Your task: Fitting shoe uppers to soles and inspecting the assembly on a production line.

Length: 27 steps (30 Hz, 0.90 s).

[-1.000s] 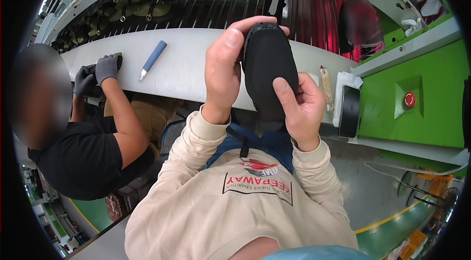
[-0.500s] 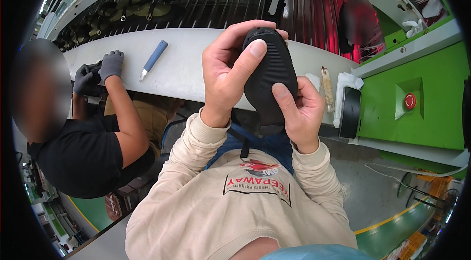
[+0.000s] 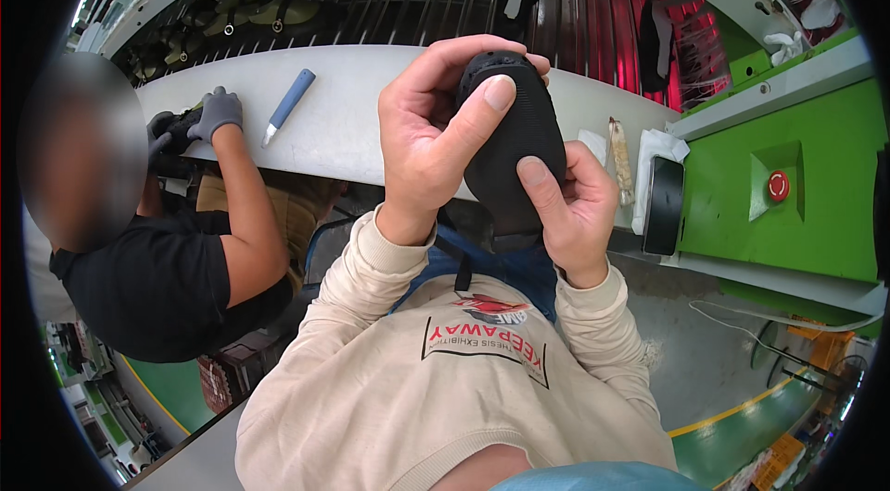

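Observation:
Above the near edge of the bench I hold a black sandal [image 3: 505,153], its ribbed sole turned up toward me. My left hand [image 3: 431,125] wraps its far end, thumb pressed on the sole and fingers behind. Lower down, my right hand [image 3: 579,204] grips the other side, with the thumb on the sole too. The sandal's upper side is mostly hidden behind it.
The white bench [image 3: 343,111] carries a blue-handled knife [image 3: 289,106]. At right lie a worn brush [image 3: 619,162], white cloth and a black phone [image 3: 662,205]. Beyond, a roller conveyor [image 3: 436,0] bears sandals. A gloved co-worker [image 3: 167,278] sits left; a green machine [image 3: 742,185] stands right.
The sandal is tilted slightly in my hands, both still gripping it. The co-worker's gloved hands have shifted a little to the right. On the conveyor, the sandals have moved slightly.

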### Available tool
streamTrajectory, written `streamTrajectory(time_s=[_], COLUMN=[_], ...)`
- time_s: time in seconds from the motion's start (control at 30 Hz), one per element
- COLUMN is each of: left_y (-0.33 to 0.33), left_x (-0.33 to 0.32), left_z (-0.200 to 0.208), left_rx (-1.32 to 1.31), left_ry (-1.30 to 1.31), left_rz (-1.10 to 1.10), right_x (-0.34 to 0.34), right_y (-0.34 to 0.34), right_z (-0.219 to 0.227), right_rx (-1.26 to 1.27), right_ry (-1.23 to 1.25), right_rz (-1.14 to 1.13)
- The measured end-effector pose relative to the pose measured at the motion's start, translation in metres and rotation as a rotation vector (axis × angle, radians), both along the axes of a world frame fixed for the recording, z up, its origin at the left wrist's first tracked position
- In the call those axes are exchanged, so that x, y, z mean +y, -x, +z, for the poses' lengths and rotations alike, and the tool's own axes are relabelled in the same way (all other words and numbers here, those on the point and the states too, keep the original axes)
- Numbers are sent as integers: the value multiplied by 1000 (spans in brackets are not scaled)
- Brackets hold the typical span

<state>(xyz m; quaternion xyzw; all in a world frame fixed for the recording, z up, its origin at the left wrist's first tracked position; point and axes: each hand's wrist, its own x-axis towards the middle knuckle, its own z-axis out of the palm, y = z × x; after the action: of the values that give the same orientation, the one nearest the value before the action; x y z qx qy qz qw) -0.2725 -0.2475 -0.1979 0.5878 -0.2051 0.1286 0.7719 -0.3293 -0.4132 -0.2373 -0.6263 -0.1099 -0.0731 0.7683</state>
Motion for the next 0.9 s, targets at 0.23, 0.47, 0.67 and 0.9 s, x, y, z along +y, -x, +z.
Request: streamTrajectory(time_s=[0.23,0.47,0.67,0.9], left_y=[6,10,33,44], left_x=[0,8,-3,-6], left_z=[1,0,3,-2], left_rx=[1,20,-40,-135], left_ry=[-3,-11,-99,-182], left_rz=[-22,-125,-121,-80], right_x=[-7,-7,-18,-25], right_y=[0,5,10,17], right_z=[-1,12,43,53], right_rx=[-14,-8,-135,-135], right_ry=[61,92,243,294], right_rz=[4,-38,-134,-77])
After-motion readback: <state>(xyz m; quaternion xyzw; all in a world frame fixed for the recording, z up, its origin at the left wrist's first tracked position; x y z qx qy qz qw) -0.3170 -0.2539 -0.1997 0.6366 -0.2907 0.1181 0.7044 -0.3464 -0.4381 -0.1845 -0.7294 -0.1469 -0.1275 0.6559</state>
